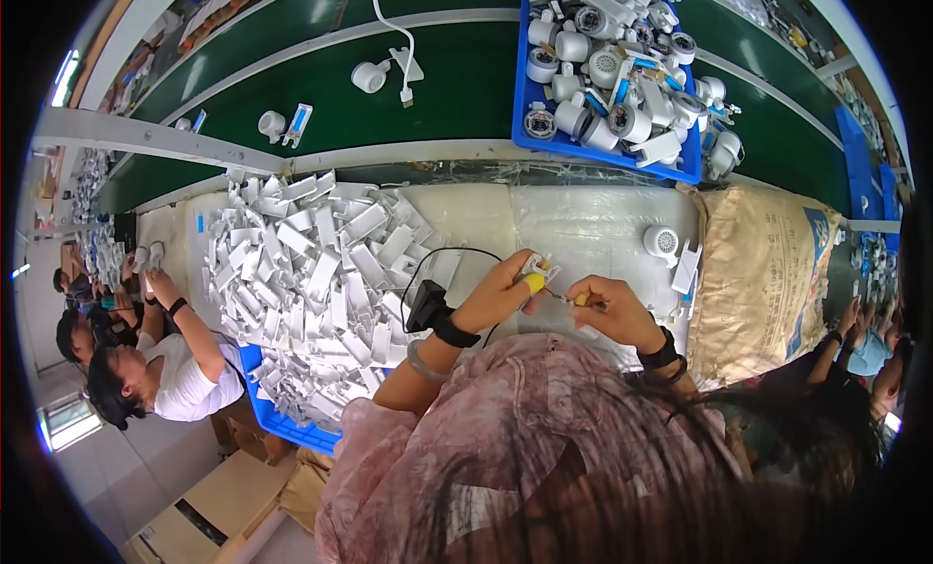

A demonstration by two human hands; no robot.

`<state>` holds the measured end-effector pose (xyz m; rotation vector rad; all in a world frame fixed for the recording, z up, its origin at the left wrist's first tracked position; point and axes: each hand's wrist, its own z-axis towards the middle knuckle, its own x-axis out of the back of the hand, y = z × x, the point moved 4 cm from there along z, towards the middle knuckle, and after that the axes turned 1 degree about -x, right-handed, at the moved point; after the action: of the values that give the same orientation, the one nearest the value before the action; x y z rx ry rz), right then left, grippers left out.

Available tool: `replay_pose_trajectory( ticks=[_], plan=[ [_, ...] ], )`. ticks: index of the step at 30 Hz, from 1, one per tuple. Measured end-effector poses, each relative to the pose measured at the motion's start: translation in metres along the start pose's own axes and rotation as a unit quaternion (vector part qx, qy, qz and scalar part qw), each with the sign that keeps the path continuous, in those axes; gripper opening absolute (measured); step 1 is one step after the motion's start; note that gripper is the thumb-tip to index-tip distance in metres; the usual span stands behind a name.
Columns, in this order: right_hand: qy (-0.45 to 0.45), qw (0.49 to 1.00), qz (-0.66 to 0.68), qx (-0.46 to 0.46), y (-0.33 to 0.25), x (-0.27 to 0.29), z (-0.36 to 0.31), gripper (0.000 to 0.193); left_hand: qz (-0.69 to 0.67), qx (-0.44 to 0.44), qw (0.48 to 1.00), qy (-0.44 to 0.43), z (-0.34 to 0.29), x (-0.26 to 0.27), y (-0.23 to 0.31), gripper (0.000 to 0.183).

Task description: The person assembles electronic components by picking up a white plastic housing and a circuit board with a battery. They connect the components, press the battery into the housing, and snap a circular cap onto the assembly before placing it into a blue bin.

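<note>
My left hand [501, 290] is closed on a small white plastic part [540, 266], its far end sticking out past the fingers. Close by on the right, my right hand [617, 311] has its fingers pinched together at a thin, small piece between the two hands, too small to name. Yellow covering shows on a fingertip of each hand. Left of my hands lies a big heap of white plastic housings [321, 258]. To the right, a round white unit with a perforated face [661, 241] rests on the table near a white stick-shaped part [686, 269].
A blue crate [607, 159] full of white round units stands on the green conveyor [447, 117] beyond the table. A white cable [406, 49] hangs above it. Right lies a brown sack [763, 282]. Another blue bin [292, 423] sits under the heap. People work left and right.
</note>
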<state>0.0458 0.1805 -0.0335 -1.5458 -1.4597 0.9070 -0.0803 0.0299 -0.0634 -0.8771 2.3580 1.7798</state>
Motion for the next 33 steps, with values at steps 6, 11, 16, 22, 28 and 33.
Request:
replay_pose_trajectory(
  ticks=[6,11,16,22,28,33],
  plan=[
    [0.234,0.877,-0.33,0.259,-0.027,-0.004,-0.001,0.015,-0.011,-0.026,0.997,0.075,0.001,-0.016,0.013,0.02],
    [0.275,0.859,-0.303,0.308,-0.035,-0.005,-0.006,0.02,-0.061,-0.02,0.995,0.077,0.007,-0.022,0.008,0.022],
    [0.279,0.852,-0.302,0.322,-0.03,-0.009,-0.008,0.024,-0.022,-0.009,0.998,0.052,0.002,-0.03,0.015,0.03],
    [0.291,0.855,-0.283,0.323,-0.029,-0.013,-0.009,0.025,0.002,-0.041,0.999,0.035,-0.001,-0.037,0.018,0.041],
    [0.316,0.845,-0.271,0.334,-0.032,-0.016,-0.011,0.027,0.019,-0.047,0.998,0.027,-0.002,-0.039,0.019,0.041],
    [0.32,0.84,-0.273,0.342,-0.032,-0.016,-0.011,0.028,0.059,-0.06,0.996,0.028,-0.003,-0.041,0.021,0.039]
  ],
)
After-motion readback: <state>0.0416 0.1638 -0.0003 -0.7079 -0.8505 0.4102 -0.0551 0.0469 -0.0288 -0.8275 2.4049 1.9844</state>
